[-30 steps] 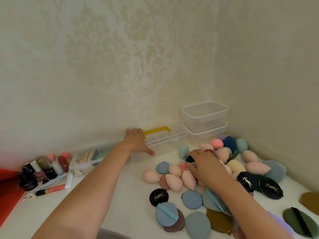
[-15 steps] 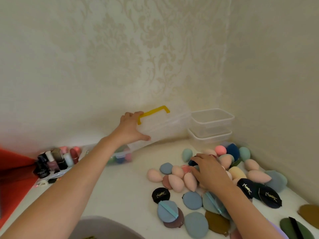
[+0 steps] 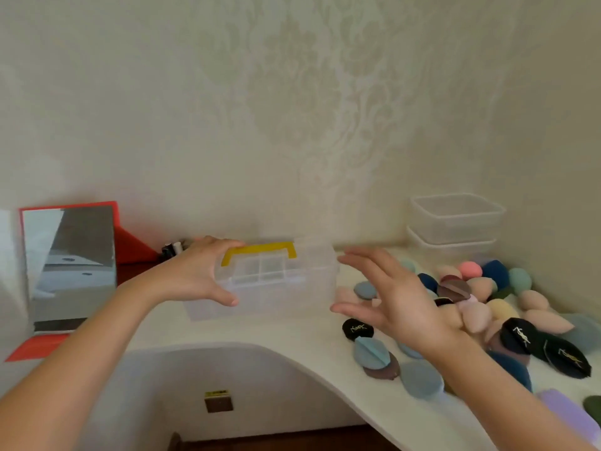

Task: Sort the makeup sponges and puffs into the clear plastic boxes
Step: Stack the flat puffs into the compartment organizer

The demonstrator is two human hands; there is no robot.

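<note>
- On the white counter (image 3: 292, 333), before a pale patterned wall, is a clear box (image 3: 279, 288) with a yellow handle (image 3: 260, 252) on its lid. Blur hides whether its base touches the surface.
- The left hand (image 3: 195, 275) grips the box's left end. Its fingers curl over the top edge beside the handle, and its thumb presses against the front wall.
- The right hand (image 3: 393, 297) is spread wide, fingers straight and apart, with the palm turned toward the box's right end. It holds nothing, and I cannot tell whether its fingertips touch the plastic.
- The 2 hands are well apart, 1 at each end of the box.
- In the back right corner, 2 clear tubs (image 3: 455, 222) are stacked 1 on the other.
- A loose pile of sponges and puffs (image 3: 474, 315) lies to the right of the box. It is mostly peach egg shapes, with a pink sponge (image 3: 470, 270) and a dark blue sponge (image 3: 496, 271) near the tubs.
- A black puff (image 3: 357, 329) with gold lettering lies just below the right thumb, and 2 more like it sit farther right.
- A blue-grey puff (image 3: 370, 354) with a strap rests on a brown puff (image 3: 385, 371) near the counter's front edge.
- At the far left stands a red-framed mirror (image 3: 70, 265). Small bottles (image 3: 172, 249) show just behind the left hand's fingers.
</note>
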